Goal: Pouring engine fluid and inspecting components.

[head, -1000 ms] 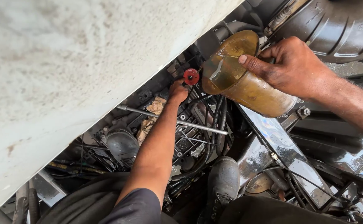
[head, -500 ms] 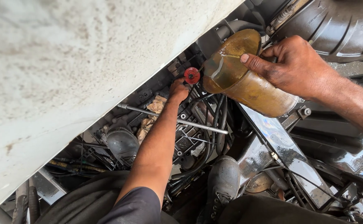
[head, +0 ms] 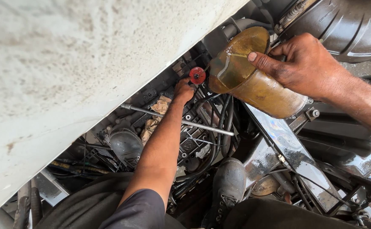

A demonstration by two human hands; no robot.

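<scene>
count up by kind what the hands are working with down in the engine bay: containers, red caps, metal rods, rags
amber plastic containers, tilted, held by the right hand: 1
red round caps, just above the left hand: 1
long metal rods: 1
tan rags: 1
total: 4

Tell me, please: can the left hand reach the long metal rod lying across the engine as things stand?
Probably yes. The left hand rests just below the red cap, and the metal rod crosses close under its wrist with nothing covering it. A crumpled rag lies beside it but does not block it.
</scene>
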